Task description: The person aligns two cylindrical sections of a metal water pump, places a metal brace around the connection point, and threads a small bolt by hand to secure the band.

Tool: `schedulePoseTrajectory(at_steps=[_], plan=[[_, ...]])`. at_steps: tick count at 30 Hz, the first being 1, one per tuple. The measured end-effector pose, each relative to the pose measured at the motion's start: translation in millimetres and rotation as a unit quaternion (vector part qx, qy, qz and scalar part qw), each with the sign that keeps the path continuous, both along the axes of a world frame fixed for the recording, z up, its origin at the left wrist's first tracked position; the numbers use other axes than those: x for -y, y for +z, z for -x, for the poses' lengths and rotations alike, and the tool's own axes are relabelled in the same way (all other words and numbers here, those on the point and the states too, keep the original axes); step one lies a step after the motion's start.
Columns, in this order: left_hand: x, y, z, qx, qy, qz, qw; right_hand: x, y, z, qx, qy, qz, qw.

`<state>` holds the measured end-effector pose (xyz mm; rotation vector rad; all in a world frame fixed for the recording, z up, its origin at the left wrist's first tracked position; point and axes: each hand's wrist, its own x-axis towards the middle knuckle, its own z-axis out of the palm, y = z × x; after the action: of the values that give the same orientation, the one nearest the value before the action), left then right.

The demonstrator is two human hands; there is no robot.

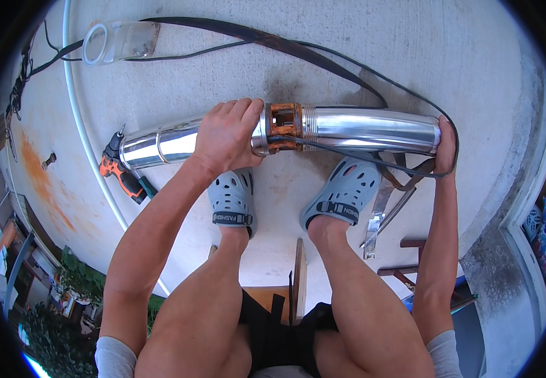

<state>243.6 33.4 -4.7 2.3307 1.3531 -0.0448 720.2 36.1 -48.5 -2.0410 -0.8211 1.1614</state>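
Note:
A long, shiny steel submersible pump (374,130) lies crosswise on the concrete beyond my feet. Its two cylinders meet at a rusty, open-sided coupling (284,128) with a threaded collar on the right. My left hand (230,135) wraps over the left cylinder just beside that coupling. At the far right end, my right hand (447,146) grips the pump's rim, its fingers partly hidden behind the end. A black cable (361,155) runs from the coupling along the near side of the right cylinder and loops past my right hand.
An orange-and-black cordless drill (121,169) lies by the pump's left end, beside a white hose (84,129). Beyond sits a clear plastic container (118,43) near a flat black cable (254,34). Metal tools (383,217) lie right of my grey clogs (234,195). A bolt (49,161) rests near rust stains.

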Motion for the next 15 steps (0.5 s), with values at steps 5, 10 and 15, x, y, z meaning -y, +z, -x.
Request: schedulePoseTrajectory(at_steps=[5,10,15], plan=[[6,1,1,0.017,0.007,-0.025,1.0,-1,-2,0,0.052,0.018,0.015,0.998],[9,0,-1,0.036,0.015,-0.037,0.999,-7,-4,-10,0.024,0.056,0.053,0.997],[15,-1,0,0.031,0.011,-0.065,0.997,-7,-1,-5,0.069,0.051,0.067,0.994]])
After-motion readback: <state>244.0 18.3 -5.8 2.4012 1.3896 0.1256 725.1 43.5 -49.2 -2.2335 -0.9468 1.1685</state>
